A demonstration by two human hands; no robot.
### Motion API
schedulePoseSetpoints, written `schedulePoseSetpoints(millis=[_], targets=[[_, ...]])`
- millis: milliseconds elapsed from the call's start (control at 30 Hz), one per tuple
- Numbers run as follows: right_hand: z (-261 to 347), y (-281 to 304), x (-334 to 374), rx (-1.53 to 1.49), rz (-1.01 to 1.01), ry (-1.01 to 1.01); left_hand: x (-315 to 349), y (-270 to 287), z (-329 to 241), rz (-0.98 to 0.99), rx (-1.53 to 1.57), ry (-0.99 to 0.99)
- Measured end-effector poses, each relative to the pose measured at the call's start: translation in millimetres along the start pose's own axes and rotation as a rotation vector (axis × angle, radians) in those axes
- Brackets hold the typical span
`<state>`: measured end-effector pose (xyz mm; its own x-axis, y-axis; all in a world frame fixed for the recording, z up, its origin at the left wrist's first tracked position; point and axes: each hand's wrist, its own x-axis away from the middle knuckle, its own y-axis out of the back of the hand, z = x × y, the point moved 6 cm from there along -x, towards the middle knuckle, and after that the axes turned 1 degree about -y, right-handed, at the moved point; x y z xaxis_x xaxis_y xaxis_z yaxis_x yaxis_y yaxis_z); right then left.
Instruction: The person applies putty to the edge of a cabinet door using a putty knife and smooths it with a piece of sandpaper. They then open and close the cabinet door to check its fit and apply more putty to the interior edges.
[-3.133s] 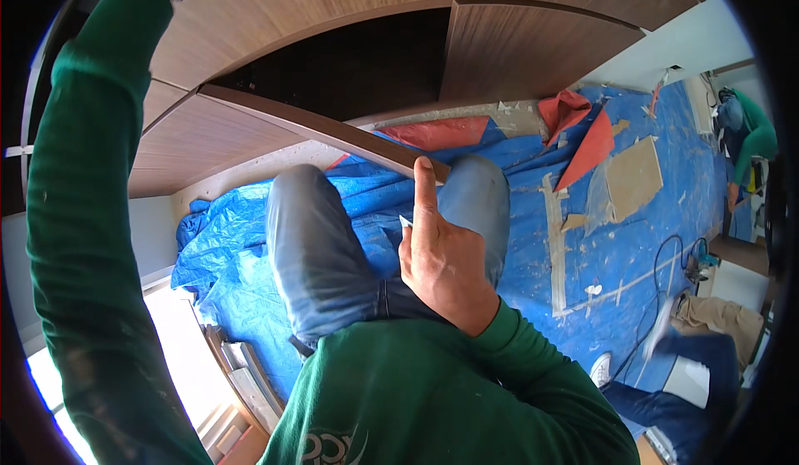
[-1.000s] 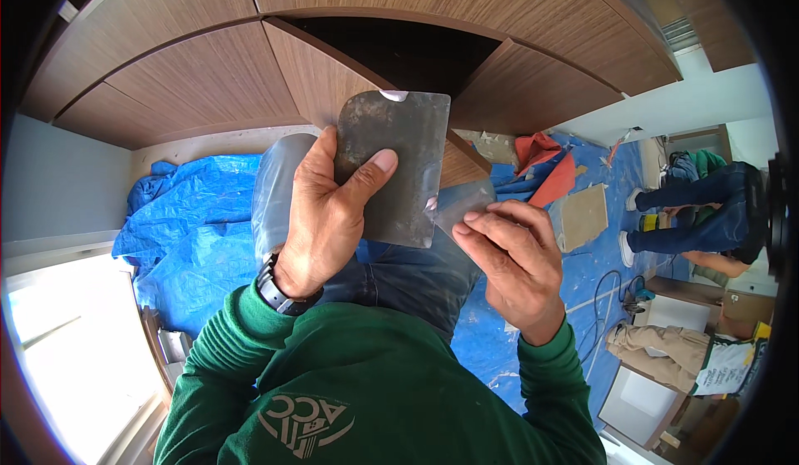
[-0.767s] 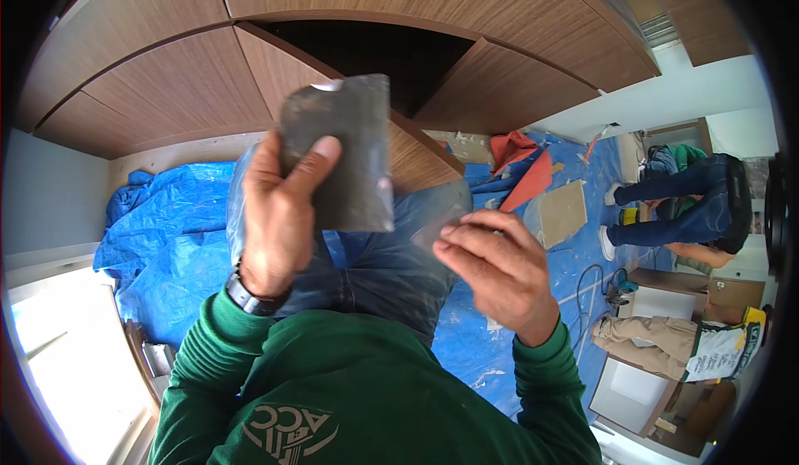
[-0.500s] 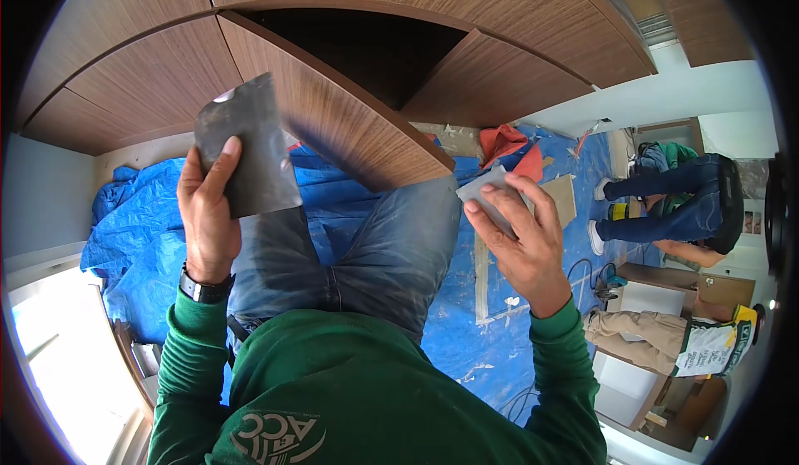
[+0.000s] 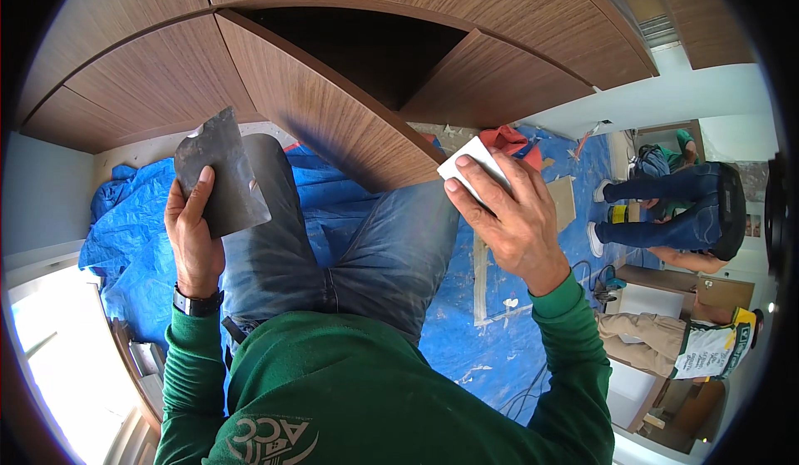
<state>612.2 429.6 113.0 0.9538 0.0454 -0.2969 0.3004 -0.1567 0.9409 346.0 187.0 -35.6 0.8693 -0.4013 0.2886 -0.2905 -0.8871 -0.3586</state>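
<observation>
My left hand (image 5: 196,244) grips a thin dark grey sheet (image 5: 220,174), scuffed and ragged at its edges, with the thumb lying across its face. It is held up over my left thigh, left of a wood-grain cabinet door (image 5: 333,103) that stands open. In my right hand (image 5: 516,223) is a small flat white pad (image 5: 474,165), pressed under the spread fingers. The pad is beside the door's lower right corner; whether it touches the edge I cannot tell. The side of the pad under my palm is hidden.
Wood-grain cabinet fronts (image 5: 150,86) curve across the top, around a dark cavity (image 5: 349,49). A crumpled blue tarp (image 5: 137,223) covers the floor, with a red cloth (image 5: 503,139) on it. To the right, a person in jeans (image 5: 666,203) bends over; another wears tan trousers (image 5: 641,336).
My left hand with the dark sheet has moved down and slightly left. My right hand has brought the pad up and left to the door's corner, and its face now looks white.
</observation>
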Motion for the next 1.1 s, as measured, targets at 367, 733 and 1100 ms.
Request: schedulePoseSetpoints(millis=[367, 733, 1100], targets=[[7.0, 0.7, 28.8, -0.031, 0.079, 0.013, -1.8, 15.4, -1.5, -0.036, 0.037, -0.003], [-47.3, 14.3, 14.8, -1.000, -0.076, -0.939, 2.5, 11.2, -4.8, -0.020, 0.045, 0.005], [-93.2, -37.8, -69.2, -1.117, 0.259, -0.527, 9.0, 21.0, -9.2, -0.034, 0.027, -0.028]])
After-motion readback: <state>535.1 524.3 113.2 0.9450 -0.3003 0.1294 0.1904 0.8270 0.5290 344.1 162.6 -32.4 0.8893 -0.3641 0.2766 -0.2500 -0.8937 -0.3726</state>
